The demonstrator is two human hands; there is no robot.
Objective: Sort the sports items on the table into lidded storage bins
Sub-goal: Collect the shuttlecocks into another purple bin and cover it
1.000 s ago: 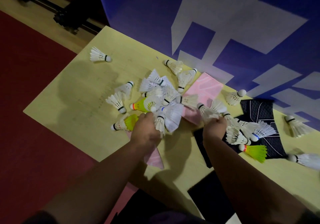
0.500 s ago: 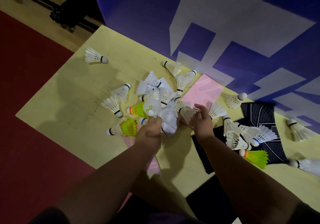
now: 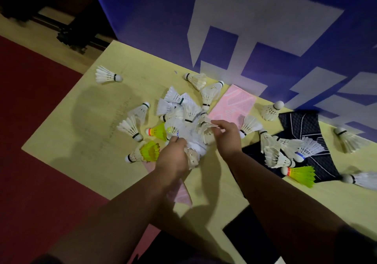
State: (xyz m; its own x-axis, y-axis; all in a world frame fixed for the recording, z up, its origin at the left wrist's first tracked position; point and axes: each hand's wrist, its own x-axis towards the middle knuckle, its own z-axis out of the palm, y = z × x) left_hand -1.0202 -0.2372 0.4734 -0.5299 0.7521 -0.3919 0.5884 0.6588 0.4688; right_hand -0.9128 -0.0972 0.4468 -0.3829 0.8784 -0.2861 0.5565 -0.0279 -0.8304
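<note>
Several white feather shuttlecocks lie scattered over the yellow table (image 3: 81,133), with a dense pile (image 3: 183,110) at its middle. My left hand (image 3: 173,159) is closed on white shuttlecocks (image 3: 192,155) at the pile's near edge. My right hand (image 3: 226,137) pinches another white shuttlecock (image 3: 205,127) right beside it. Neon yellow shuttlecocks lie at the left (image 3: 152,151), further up at the left (image 3: 158,132), and at the right (image 3: 302,175). No storage bin is visible.
A pink cloth (image 3: 236,104) lies behind the pile, and another pink piece (image 3: 182,194) sits under my left forearm. A dark patterned cloth (image 3: 302,124) on the right carries more shuttlecocks. A blue and white banner (image 3: 265,28) backs the table. Red floor lies to the left.
My right hand moved left from the dark cloth to the central pile and took hold of a shuttlecock there. My left hand stayed at the pile, still clutching shuttlecocks.
</note>
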